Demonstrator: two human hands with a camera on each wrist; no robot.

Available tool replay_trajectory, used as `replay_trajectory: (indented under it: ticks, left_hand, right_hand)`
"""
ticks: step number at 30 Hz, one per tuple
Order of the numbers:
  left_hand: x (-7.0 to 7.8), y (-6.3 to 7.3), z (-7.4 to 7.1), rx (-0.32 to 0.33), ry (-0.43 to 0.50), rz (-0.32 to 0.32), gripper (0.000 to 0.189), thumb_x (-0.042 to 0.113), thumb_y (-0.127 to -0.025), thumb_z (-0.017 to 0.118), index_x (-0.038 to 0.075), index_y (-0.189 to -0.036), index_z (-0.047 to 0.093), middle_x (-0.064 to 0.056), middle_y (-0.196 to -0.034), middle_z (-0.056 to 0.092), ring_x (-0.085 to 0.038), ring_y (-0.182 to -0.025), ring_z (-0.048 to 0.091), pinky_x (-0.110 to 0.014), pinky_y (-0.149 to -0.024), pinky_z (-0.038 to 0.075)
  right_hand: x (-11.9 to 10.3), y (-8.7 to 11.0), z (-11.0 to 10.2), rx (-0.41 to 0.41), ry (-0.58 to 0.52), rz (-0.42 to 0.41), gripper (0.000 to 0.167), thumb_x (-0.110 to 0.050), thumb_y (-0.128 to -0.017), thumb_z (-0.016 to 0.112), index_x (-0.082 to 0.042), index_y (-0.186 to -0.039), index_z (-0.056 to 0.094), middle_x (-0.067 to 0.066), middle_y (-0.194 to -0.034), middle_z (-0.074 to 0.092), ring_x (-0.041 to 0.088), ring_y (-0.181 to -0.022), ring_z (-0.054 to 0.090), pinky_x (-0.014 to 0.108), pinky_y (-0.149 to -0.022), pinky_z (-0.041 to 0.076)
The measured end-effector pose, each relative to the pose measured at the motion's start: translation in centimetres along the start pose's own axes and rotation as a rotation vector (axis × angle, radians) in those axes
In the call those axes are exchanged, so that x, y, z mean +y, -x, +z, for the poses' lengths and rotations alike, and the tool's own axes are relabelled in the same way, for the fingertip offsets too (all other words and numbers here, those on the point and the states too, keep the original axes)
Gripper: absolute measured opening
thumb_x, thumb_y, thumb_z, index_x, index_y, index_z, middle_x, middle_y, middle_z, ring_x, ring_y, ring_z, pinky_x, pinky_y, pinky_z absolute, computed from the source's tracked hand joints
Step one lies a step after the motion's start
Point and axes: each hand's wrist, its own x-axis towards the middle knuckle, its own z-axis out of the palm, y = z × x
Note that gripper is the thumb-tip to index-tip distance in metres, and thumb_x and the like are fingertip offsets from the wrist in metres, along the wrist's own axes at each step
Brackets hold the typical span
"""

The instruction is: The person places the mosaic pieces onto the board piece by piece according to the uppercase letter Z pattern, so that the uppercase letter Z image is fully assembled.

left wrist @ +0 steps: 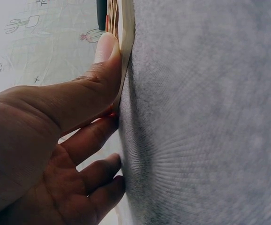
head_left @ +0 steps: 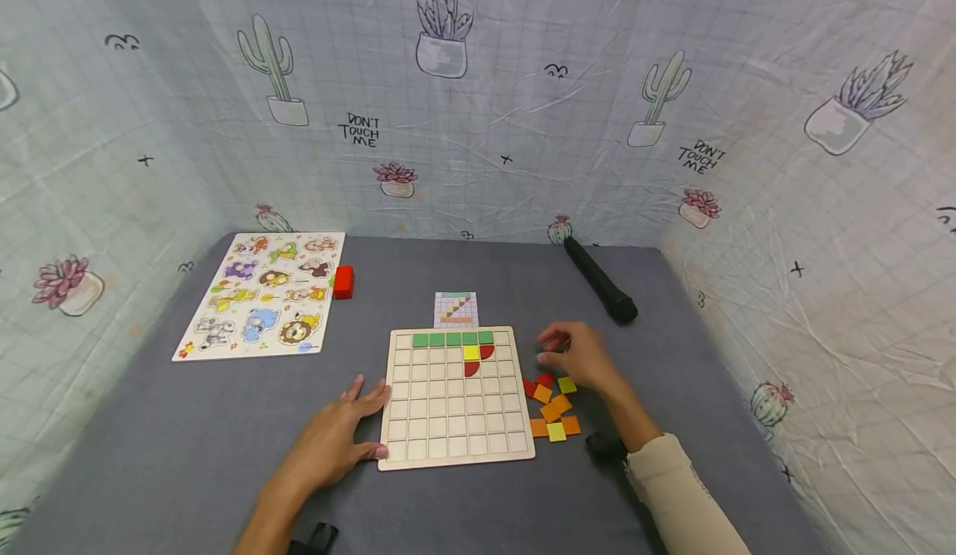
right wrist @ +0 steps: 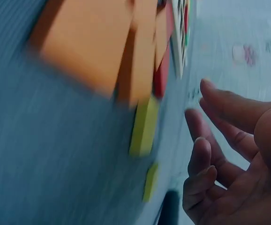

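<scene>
A wooden grid board (head_left: 448, 422) lies flat on the grey table. Along its upper row sit several green square tiles (head_left: 453, 339), with a yellow square tile (head_left: 470, 353) and two red quarter-round tiles (head_left: 471, 369) below them. My left hand (head_left: 336, 435) touches the board's left edge with thumb and fingers spread; in the left wrist view its thumb (left wrist: 106, 51) presses the rim. To the right of the board hovers my right hand (head_left: 586, 358), fingers loosely bent and nothing between them. Loose orange tiles (head_left: 551, 412), yellow tiles (head_left: 556, 432) and red tiles (head_left: 529, 387) lie just below it.
Behind the board lies a small printed pattern card (head_left: 456, 313). An animal picture board (head_left: 257, 296) is at the back left, a red block (head_left: 343, 282) beside it. A black microphone (head_left: 601, 281) lies at the back right. Printed cloth walls surround the table.
</scene>
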Motion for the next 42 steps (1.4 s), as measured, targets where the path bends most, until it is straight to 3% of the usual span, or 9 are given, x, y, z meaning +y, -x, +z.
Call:
replay_trajectory:
  ticks: [4,9,13,17,25,32,42]
  left_hand:
    - [0.2,0.0,-0.1,0.001,-0.007,0.008,0.092,0.03,-0.075,0.095,0.013,-0.156,0.056,-0.005,-0.163,0.05,-0.044,-0.157,0.036,-0.068,-0.109,0.046]
    - [0.3,0.0,-0.2,0.002,-0.01,0.008,0.091,0.03,-0.075,0.095,0.013,-0.155,0.056,-0.006,-0.163,0.051,-0.044,-0.157,0.036,-0.068,-0.109,0.047]
    - [0.2,0.0,-0.2,-0.001,-0.007,0.003,0.092,0.03,-0.075,0.095,0.013,-0.156,0.056,-0.006,-0.163,0.05,-0.044,-0.158,0.035,-0.068,-0.109,0.047]
    - [0.2,0.0,-0.1,-0.008,-0.004,-0.003,0.092,0.03,-0.075,0.095,0.013,-0.156,0.055,-0.005,-0.164,0.049,-0.043,-0.158,0.035,-0.068,-0.11,0.046]
    - [0.3,0.1,-0.1,-0.007,-0.009,0.0,0.092,0.031,-0.075,0.094,0.014,-0.156,0.055,-0.005,-0.163,0.05,-0.044,-0.157,0.037,-0.068,-0.109,0.046]
    - [0.4,0.2,-0.2,-0.009,-0.011,-0.004,0.092,0.031,-0.075,0.094,0.014,-0.157,0.055,-0.006,-0.163,0.05,-0.045,-0.156,0.037,-0.069,-0.108,0.046]
    - [0.3,0.2,-0.3,-0.014,-0.007,-0.013,0.092,0.031,-0.075,0.094,0.014,-0.156,0.055,-0.007,-0.163,0.05,-0.047,-0.156,0.038,-0.07,-0.107,0.047]
  right_hand:
    - [2.0,0.4,-1.8,0.071,0.055,-0.003,0.024,-0.008,-0.091,0.084,-0.007,-0.114,0.078,0.013,-0.109,0.077,0.025,-0.088,0.066,0.033,-0.074,0.051]
    - [3.8,0.6,-3.2,0.125,0.136,-0.001,0.025,-0.007,-0.089,0.086,-0.007,-0.113,0.079,0.015,-0.109,0.077,0.029,-0.095,0.068,0.038,-0.08,0.051]
    - [4.6,0.5,-3.4,0.097,0.189,0.015,0.026,-0.01,-0.088,0.087,-0.009,-0.113,0.079,0.011,-0.103,0.074,0.027,-0.095,0.067,0.045,-0.087,0.05]
    - [4.7,0.3,-3.1,0.059,0.212,0.048,0.022,-0.015,-0.089,0.087,-0.011,-0.109,0.078,0.008,-0.097,0.071,0.023,-0.089,0.062,0.042,-0.084,0.048]
    - [3.1,0.3,-2.1,0.102,0.226,0.071,0.018,-0.018,-0.088,0.089,-0.012,-0.089,0.073,0.004,-0.083,0.069,0.019,-0.073,0.058,0.032,-0.07,0.042]
    - [0.4,0.5,-0.4,0.06,0.166,-0.001,0.007,-0.019,-0.096,0.081,-0.015,-0.101,0.078,0.0,-0.077,0.066,0.017,-0.064,0.054,0.032,-0.06,0.044]
    - [-4.1,0.0,3.1,-0.012,0.077,-0.03,0.014,-0.021,-0.092,0.086,-0.02,-0.092,0.072,-0.002,-0.081,0.066,0.018,-0.066,0.057,0.03,-0.055,0.047]
